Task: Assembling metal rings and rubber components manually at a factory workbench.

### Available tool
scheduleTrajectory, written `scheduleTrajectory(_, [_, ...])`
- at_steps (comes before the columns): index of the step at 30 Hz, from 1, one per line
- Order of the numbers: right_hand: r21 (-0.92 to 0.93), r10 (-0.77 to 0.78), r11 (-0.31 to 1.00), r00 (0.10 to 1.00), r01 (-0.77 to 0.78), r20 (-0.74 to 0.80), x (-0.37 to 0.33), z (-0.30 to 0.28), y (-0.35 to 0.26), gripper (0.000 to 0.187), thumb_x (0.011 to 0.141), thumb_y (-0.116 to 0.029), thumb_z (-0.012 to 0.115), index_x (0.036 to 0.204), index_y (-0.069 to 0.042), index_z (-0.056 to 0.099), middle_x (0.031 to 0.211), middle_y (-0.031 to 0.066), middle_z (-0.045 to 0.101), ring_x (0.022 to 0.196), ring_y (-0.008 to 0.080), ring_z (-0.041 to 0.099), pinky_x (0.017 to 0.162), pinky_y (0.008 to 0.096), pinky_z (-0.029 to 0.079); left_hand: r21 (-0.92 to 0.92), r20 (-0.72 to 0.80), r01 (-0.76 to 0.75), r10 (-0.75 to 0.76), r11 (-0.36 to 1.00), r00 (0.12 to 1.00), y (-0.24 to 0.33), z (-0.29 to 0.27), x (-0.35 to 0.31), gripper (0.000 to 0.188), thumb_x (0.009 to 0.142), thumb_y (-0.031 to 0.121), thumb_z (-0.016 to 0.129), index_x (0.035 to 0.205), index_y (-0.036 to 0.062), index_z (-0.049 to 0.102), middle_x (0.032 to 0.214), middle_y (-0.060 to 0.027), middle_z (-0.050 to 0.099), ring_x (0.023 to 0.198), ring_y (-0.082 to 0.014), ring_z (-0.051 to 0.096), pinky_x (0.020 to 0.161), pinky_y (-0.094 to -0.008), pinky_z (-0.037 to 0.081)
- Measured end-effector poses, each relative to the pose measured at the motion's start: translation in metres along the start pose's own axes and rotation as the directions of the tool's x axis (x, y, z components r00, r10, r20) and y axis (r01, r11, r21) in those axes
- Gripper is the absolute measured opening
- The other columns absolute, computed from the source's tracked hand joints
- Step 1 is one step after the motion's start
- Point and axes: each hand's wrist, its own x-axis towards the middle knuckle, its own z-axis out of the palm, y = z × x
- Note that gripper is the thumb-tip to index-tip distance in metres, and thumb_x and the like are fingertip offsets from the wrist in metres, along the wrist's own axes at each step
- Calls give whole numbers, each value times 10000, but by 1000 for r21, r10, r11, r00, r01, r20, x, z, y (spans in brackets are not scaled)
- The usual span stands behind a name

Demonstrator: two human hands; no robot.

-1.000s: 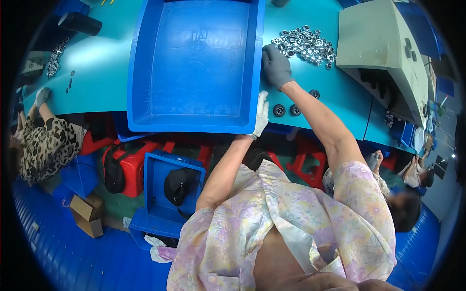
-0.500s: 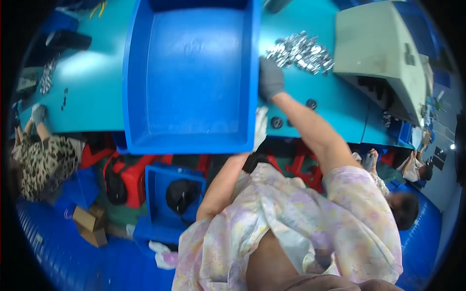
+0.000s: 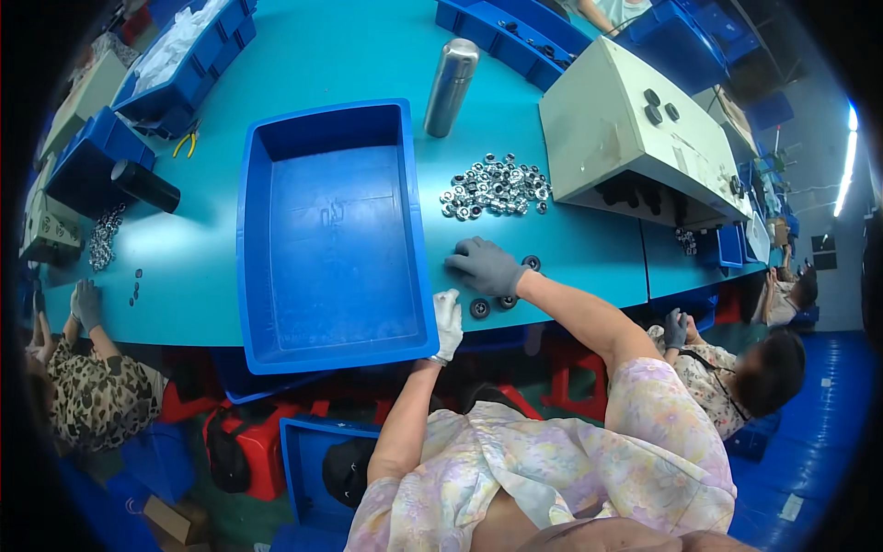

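Note:
A large, shallow blue plastic bin (image 3: 331, 221) with a bare bottom lies on the teal table, its near end reaching past the table's front edge. My left hand (image 3: 447, 327), in a white glove, is closed at the bin's near right corner; the bin's side hides some of its fingers. My right hand (image 3: 489, 268), in a grey glove, is over the table just right of the bin, fingers apart and holding nothing. Beside it are several black round wheel-like parts (image 3: 479, 308). Farther back lies a pile of small shiny round parts (image 3: 497, 187).
Behind the pile stands a silver metal bottle (image 3: 451, 87). A cream metal machine housing (image 3: 612, 129) is on the right. Yellow-handled pliers (image 3: 187, 143) and a black cylinder (image 3: 145, 185) lie left. Co-workers sit at both sides; red stools (image 3: 575, 377) are below the table.
My right hand has come off the bin's right wall and opened over the table. The bin appears smaller and lower in view, and more of the table shows. My left hand stays at its corner.

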Motion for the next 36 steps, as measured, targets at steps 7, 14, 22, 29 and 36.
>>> scheduleTrajectory(7, [31, 444, 891, 885, -452, 138, -16, -14, -14, 399, 839, -360, 677, 1064, -47, 574, 1050, 158, 594, 970, 353, 604, 834, 433, 496, 18, -42, -43, 44, 999, 998, -7, 1, -5, 263, 835, -10, 598, 1096, 15, 580, 1004, -192, 602, 923, -375, 582, 804, -461, 465])
scheduleTrajectory(14, [-51, 347, 933, 929, -355, -125, 0, -9, -12, 345, 881, -348, 636, 1051, -53, 588, 1019, 145, 597, 976, 332, 589, 854, 443, 462, 41, -18, 0, 0, 999, 1000, -4, 1, -4, 260, 827, -10, 607, 1086, 5, 594, 994, -206, 609, 891, -382, 596, 770, -460, 471])
scheduleTrajectory(22, [-17, 201, 977, 951, -211, -237, 27, 25, -2, 227, 904, -259, 593, 1063, -98, 574, 947, 126, 582, 897, 320, 572, 805, 432, 425, 73, -28, -11, 13, 997, 1000, 1, -1, 1, 252, 836, -11, 610, 1085, 22, 592, 984, -202, 603, 866, -372, 600, 743, -461, 479])
scheduleTrajectory(29, [-48, 214, 972, 946, -232, -243, 23, 36, -1, 163, 889, -230, 595, 1002, -115, 577, 892, 103, 593, 852, 296, 583, 763, 432, 427, 89, 1, 66, -66, 994, 998, 6, -4, -3, 231, 822, -1, 627, 1050, 16, 601, 950, -184, 623, 846, -374, 606, 738, -471, 474])
scheduleTrajectory(36, [-56, 310, 940, 912, -336, -270, 25, 42, 6, 96, 878, -204, 597, 930, -124, 597, 842, 91, 621, 821, 293, 608, 746, 440, 427, 130, -1, 7, -7, 991, 1000, 6, -5, 0, 244, 818, 4, 628, 1061, 20, 605, 955, -183, 623, 841, -370, 609, 736, -468, 479])
